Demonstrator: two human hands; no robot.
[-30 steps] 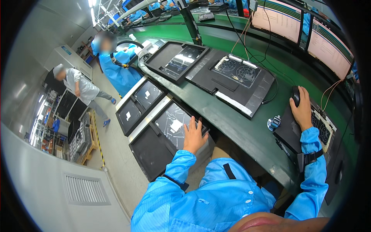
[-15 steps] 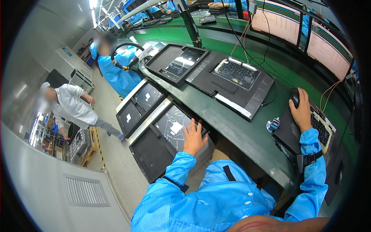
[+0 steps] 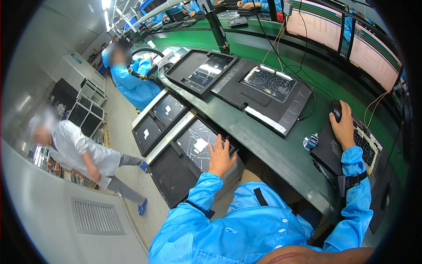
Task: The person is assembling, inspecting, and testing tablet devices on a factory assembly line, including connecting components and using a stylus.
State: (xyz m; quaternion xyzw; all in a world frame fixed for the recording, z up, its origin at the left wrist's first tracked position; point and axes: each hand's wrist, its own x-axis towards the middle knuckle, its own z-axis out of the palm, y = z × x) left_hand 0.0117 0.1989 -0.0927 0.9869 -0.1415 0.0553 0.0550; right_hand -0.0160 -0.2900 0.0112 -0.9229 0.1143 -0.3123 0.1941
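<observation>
My left hand (image 3: 220,157) lies flat with fingers spread on the edge of a black tray holding a dark panel wrapped in clear film (image 3: 198,140), on a lower rack to my left. My right hand (image 3: 344,127) rests over a black computer mouse (image 3: 336,110) on a black pad at the right end of the green workbench (image 3: 263,141). Both arms wear blue sleeves, with a black strap on the right wrist.
On the bench lie an open black fixture with two round fans (image 3: 268,83) and a tray with a screen (image 3: 203,72). Two monitors (image 3: 347,37) stand behind. A second tray (image 3: 158,121) sits on the rack. A person in white (image 3: 74,152) walks the aisle; another in blue (image 3: 132,79) sits farther off.
The person in white has walked nearer along the aisle, toward the lower left. My hands have stayed on the tray and the mouse.
</observation>
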